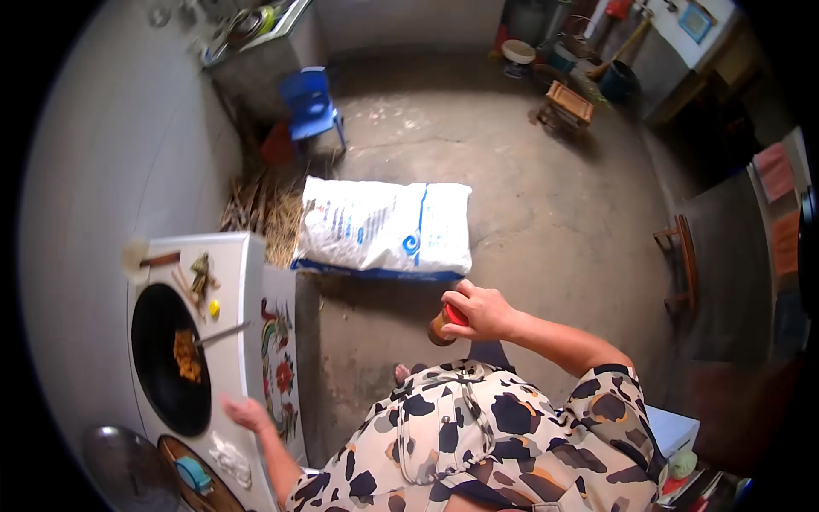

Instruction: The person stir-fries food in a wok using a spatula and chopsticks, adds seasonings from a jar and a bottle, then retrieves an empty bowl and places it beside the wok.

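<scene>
My right hand is closed around the top of a small jar with a red lid, in front of my body. Brownish contents show through its side. My left hand hovers at the edge of the white tiled stove, somewhat blurred, fingers apart and holding nothing visible. Set into the stove is a black wok with orange-brown food pieces inside. A metal spatula rests in it, its handle over the rim. Beside my left hand lies a crumpled white cloth or bag.
A yellow cap and dried leaves lie behind the wok. A round metal lid and a teal object on a wooden board are nearer. Beyond the stove are a large white sack, straw and a blue chair.
</scene>
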`<state>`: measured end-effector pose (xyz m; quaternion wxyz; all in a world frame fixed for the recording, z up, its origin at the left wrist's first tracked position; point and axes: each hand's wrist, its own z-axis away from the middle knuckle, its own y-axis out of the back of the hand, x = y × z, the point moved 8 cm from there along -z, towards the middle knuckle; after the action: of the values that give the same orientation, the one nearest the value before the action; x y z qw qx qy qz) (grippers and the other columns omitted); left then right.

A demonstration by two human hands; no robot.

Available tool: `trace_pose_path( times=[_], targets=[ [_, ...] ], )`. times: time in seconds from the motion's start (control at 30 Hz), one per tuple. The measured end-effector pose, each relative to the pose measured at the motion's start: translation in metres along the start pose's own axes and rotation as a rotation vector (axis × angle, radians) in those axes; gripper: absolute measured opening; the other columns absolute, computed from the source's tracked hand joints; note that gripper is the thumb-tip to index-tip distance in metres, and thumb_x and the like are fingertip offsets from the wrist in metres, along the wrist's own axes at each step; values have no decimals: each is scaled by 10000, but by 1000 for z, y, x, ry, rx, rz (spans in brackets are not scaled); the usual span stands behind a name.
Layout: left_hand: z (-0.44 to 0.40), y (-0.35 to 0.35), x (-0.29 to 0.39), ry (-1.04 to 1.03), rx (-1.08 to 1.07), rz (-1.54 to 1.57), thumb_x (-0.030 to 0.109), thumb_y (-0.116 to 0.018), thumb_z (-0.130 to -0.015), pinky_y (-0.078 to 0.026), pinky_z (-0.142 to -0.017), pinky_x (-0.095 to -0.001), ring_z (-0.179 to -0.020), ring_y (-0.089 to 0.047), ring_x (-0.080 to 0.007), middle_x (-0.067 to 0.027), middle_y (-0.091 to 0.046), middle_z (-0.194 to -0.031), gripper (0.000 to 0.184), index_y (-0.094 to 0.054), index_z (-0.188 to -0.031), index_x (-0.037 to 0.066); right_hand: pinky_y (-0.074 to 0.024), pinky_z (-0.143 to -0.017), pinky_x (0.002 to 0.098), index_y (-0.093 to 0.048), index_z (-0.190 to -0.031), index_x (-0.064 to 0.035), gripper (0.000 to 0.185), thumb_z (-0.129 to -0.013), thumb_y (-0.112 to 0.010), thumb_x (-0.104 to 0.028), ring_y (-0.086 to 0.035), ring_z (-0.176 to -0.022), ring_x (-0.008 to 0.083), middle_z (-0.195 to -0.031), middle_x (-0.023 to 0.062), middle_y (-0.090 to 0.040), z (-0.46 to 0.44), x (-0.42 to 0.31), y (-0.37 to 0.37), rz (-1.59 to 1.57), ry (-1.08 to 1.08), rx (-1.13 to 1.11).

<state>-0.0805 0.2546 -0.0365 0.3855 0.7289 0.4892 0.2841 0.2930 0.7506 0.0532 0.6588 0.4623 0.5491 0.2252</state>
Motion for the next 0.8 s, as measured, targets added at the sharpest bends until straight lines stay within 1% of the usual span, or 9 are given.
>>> trace_pose_path(
  times=[0.07,0.1,0.13,0.2,0.3,0.37,0.5,0.7,0.8],
  targets=[
    [23,-41,189,-206,-161,319,8,-509,-696,-363,-1044,-460,-1210,-468,-392,-215,-518,-1257,566,-481,-1261,1,-535,-652,404,-563,-1109,-103,534,-804,-642,-534,-635,-764,338,-969,160,-552,32,58,57,35,-47,118],
    [35,-80,256,-334,-190,435,22,-541,-672,-383,-1009,-463,-1137,-503,-397,-213,-536,-1212,564,-491,-1234,5,-536,-655,402,-566,-1108,-101,537,-806,-640,-538,-634,-766,336,-975,160,-554,11,83,41,47,-40,152],
    [53,-81,330,-402,-432,529,30,-573,-642,-397,-983,-456,-1091,-512,-388,-202,-539,-1185,587,-494,-1223,13,-537,-657,394,-573,-1105,-102,538,-807,-638,-545,-634,-774,331,-979,159,-560,25,102,65,52,-53,189],
    [104,-81,458,-641,-574,652,63,-631,-641,-384,-1003,-455,-1130,-492,-362,-180,-525,-1215,651,-467,-1271,33,-535,-650,395,-572,-1102,-112,536,-794,-650,-544,-634,-782,328,-970,150,-561,50,143,113,39,-107,226],
    [144,-50,597,-813,-699,765,128,-694,-707,-377,-1022,-442,-1194,-475,-336,-158,-516,-1259,666,-441,-1321,86,-535,-641,390,-574,-1099,-123,532,-780,-664,-540,-636,-782,317,-969,134,-561,77,186,175,72,-166,281],
    [146,-58,648,-872,-812,828,149,-696,-721,-398,-997,-435,-1159,-502,-334,-162,-541,-1225,638,-451,-1306,83,-535,-634,387,-575,-1099,-128,527,-776,-670,-533,-638,-781,311,-968,124,-561,69,219,185,85,-175,320],
    [143,-78,702,-893,-1040,602,214,-672,-761,-451,-908,-456,-1055,-559,-359,-181,-593,-1133,555,-484,-1270,94,-540,-621,386,-577,-1096,-129,510,-777,-673,-514,-643,-770,305,-961,115,-559,74,277,228,94,-247,391],
    [112,-233,646,-540,-1455,57,396,-705,-728,-461,-952,-415,-1133,-570,-349,-194,-601,-1212,677,-499,-1308,114,-550,-632,394,-582,-1087,-135,489,-780,-670,-504,-648,-749,312,-957,118,-555,32,367,258,91,-320,410],
    [86,-310,625,-383,-1451,106,413,-732,-695,-488,-915,-406,-1077,-607,-343,-207,-625,-1167,633,-605,-1198,50,-552,-641,399,-577,-1086,-136,493,-779,-670,-511,-650,-752,314,-974,119,-553,-8,417,280,89,-295,417]
  ],
)
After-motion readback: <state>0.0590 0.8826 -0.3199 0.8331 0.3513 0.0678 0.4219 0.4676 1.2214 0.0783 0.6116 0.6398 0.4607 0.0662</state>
